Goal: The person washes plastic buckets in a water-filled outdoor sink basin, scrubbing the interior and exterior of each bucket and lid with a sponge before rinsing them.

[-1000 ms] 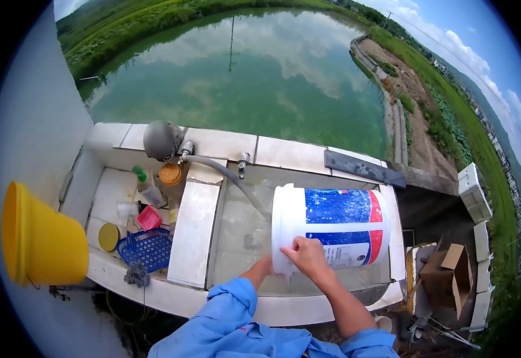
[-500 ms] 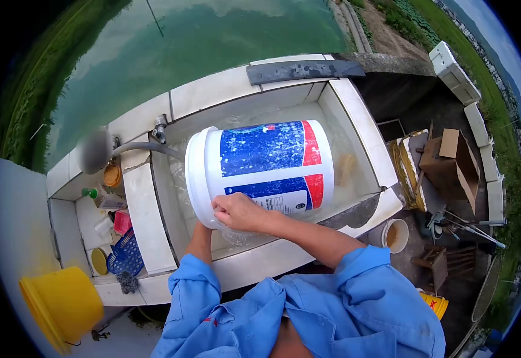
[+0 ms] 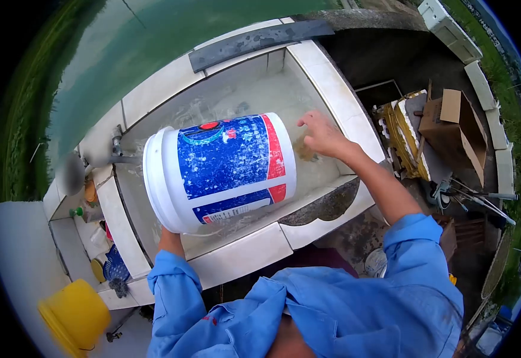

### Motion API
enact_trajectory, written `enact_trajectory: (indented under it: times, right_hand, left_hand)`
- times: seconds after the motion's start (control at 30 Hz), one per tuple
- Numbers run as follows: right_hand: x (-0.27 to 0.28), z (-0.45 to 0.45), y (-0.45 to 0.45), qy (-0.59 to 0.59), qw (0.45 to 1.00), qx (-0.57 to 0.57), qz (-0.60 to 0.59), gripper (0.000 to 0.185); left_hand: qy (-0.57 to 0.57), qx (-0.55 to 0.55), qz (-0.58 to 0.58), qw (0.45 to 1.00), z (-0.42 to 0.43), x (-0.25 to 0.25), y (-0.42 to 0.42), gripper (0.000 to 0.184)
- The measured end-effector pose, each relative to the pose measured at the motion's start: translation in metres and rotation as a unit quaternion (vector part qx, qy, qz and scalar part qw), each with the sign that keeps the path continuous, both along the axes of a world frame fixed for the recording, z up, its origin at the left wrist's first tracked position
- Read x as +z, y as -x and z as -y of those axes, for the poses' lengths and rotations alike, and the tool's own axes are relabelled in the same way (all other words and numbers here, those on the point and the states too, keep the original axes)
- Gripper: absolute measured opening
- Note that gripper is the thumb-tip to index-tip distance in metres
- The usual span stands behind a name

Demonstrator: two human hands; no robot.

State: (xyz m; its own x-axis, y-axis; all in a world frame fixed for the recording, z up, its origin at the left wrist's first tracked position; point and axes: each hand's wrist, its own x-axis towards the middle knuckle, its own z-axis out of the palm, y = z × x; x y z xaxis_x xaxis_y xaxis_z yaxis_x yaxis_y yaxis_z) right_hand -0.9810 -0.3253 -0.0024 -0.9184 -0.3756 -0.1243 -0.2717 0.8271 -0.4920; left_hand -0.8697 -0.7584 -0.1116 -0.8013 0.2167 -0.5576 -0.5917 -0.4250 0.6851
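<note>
A white plastic bucket [image 3: 224,167] with a worn blue and red label lies on its side in the tiled water basin [image 3: 236,253]. Its rim faces left. My left hand [image 3: 171,238] is at the lower edge of that rim; only the wrist shows, and the bucket hides the fingers. Past the bucket's base, my right hand [image 3: 325,136] hovers over the water with fingers apart and nothing in them. Just below and left of it, a blurred yellowish-brown thing [image 3: 304,150] lies in the water, its kind unclear.
A grey hose [image 3: 126,160] and a tap [image 3: 117,140] are at the basin's left. A dark strip [image 3: 260,43] rests on the far ledge. Left stand a yellow bucket [image 3: 78,316] and a blue basket [image 3: 115,264]. A cardboard box [image 3: 451,128] sits right. Green water lies beyond.
My right hand has left the bucket's lower rim and moved right, past its base, with the fingers opening. The bucket has rolled a little, showing more of the label's top. The view has shifted.
</note>
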Motion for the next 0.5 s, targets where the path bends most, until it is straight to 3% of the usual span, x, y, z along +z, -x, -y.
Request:
enact_trajectory:
  times: [0.13,0.2,0.27,0.37,0.4,0.47,0.5]
  right_hand:
    - [-0.034,0.029,-0.001,-0.239,0.962,-0.028,0.128,0.049]
    - [-0.091,0.018,0.007,-0.224,0.963,0.074,0.131,0.050]
    - [-0.105,0.015,0.018,-0.196,0.968,0.098,0.118,0.048]
    - [-0.116,0.011,0.032,-0.166,0.977,0.099,0.090,0.043]
    - [-0.116,0.010,0.035,-0.162,0.979,0.096,0.082,0.041]
    - [-0.100,0.018,0.042,-0.166,0.979,0.097,0.070,0.039]
    - [-0.078,0.020,0.051,-0.018,0.991,-0.039,0.124,0.034]
  left_hand:
    - [0.056,0.011,-0.019,0.998,0.017,0.007,-0.011,0.042]
    - [0.165,0.042,-0.016,0.985,0.039,0.024,-0.014,0.043]
    - [0.319,0.090,0.023,0.943,0.052,0.069,-0.009,0.061]
    - [0.368,0.117,-0.048,0.921,-0.018,0.171,-0.004,0.072]
    - [0.400,0.084,-0.059,0.911,-0.035,0.179,-0.003,0.077]
    - [0.539,0.017,-0.156,0.827,-0.059,0.174,0.002,0.091]
    - [0.574,0.027,-0.186,0.797,-0.074,0.165,0.004,0.085]
